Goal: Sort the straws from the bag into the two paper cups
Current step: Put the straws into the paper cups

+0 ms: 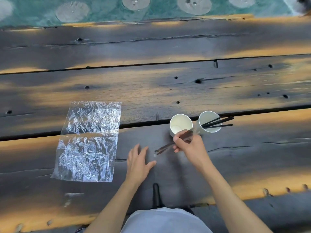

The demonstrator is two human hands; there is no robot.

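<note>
Two white paper cups stand side by side on the dark wooden table. The left cup [180, 123] looks empty inside. The right cup [209, 121] holds several dark straws [218, 123] leaning out to the right. My right hand [190, 146] grips a bundle of dark straws [165, 147] just in front of the left cup, their upper ends near its rim. My left hand [138, 163] rests flat on the table with fingers spread, holding nothing. The clear plastic bag [89, 140] lies flat and crumpled to the left, apparently with no straws in it.
The table [168, 88] is made of wide dark planks with gaps, knots and holes. Beyond its far edge lies a teal floor with round pale patches [72, 11]. My grey-clad lap [165, 221] is at the near edge.
</note>
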